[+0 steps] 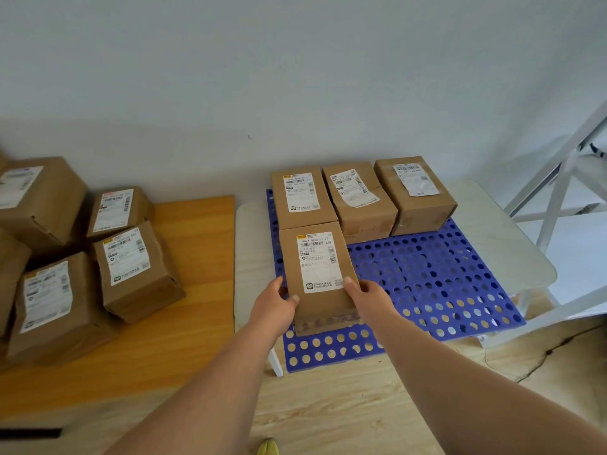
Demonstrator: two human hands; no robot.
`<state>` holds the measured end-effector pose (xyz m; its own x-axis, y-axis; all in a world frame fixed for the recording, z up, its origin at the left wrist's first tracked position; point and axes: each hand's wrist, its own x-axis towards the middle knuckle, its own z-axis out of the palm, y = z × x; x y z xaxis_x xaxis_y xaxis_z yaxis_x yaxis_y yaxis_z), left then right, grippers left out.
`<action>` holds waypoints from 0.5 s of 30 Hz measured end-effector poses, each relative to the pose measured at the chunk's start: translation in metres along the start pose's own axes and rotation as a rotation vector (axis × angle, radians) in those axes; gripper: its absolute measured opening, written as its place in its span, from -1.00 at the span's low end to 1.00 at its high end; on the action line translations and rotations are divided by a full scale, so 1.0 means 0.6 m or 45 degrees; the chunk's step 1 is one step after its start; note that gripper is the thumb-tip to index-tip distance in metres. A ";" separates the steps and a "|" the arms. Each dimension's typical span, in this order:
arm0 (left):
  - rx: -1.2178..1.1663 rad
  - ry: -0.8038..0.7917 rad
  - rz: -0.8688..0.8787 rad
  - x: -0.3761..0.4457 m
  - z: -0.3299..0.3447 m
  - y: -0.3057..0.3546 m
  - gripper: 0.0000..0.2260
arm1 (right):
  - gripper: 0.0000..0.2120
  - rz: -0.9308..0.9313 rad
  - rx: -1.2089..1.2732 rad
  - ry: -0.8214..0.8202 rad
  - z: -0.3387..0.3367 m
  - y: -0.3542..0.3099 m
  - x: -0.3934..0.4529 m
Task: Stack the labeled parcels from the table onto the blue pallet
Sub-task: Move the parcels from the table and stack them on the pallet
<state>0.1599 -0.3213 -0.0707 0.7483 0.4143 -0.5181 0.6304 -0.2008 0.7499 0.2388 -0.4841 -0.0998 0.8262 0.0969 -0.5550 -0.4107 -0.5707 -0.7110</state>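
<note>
While both hands grip the parcel point(318, 274) at its near end, left hand point(275, 303) w/ thumb curled over the left edge and right hand point(368, 295) w/ thumb on the right edge, the job is prob. to seat it flat on the blue pallet point(437, 277), directly in front of the back-left parcel point(302, 197). Whether its base already rests on the pallet I can't tell. Best to push it flush against that box's front face, square its right side w/ the row, then let go w/o dragging.

Held parcel: brown cardboard, oblong, white shipping label w/ barcodes face up, clear tape on the near end. Back row has three alike boxes: left one, middle parcel point(359, 200), right parcel point(415, 192), side by side. More labeled parcels point(131, 267) wait on the wooden table point(197, 257) at left.
</note>
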 end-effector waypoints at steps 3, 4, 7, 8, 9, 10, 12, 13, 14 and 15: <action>-0.031 0.053 -0.021 -0.003 -0.003 0.003 -0.47 | -0.35 -0.036 -0.038 0.072 -0.009 -0.007 -0.010; -0.038 0.076 -0.021 -0.004 -0.006 0.006 -0.47 | -0.35 -0.063 -0.039 0.098 -0.012 -0.010 -0.015; -0.025 0.167 0.008 -0.011 -0.019 0.014 -0.48 | -0.38 -0.182 0.000 0.205 -0.017 -0.030 -0.030; -0.017 0.204 0.030 -0.016 -0.026 0.019 -0.49 | -0.40 -0.233 -0.004 0.242 -0.016 -0.041 -0.037; -0.012 0.245 0.052 -0.022 -0.034 0.024 -0.49 | -0.42 -0.295 -0.017 0.275 -0.012 -0.051 -0.044; -0.008 0.291 0.076 -0.030 -0.045 0.029 -0.50 | -0.46 -0.364 -0.025 0.298 -0.006 -0.063 -0.051; -0.003 0.385 0.128 -0.049 -0.070 0.037 -0.50 | -0.55 -0.518 -0.030 0.305 0.010 -0.088 -0.068; 0.003 0.427 0.155 -0.059 -0.085 0.037 -0.50 | -0.59 -0.584 -0.035 0.283 0.021 -0.102 -0.078; 0.012 0.466 0.179 -0.070 -0.102 0.037 -0.49 | -0.60 -0.630 -0.039 0.244 0.032 -0.117 -0.091; 0.017 0.501 0.197 -0.081 -0.121 0.034 -0.49 | -0.61 -0.666 -0.039 0.197 0.046 -0.131 -0.104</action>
<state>0.1212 -0.2810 -0.0005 0.7000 0.6851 -0.2015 0.5217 -0.2978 0.7995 0.2092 -0.4229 -0.0211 0.9654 0.2542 -0.0588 0.0798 -0.5022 -0.8611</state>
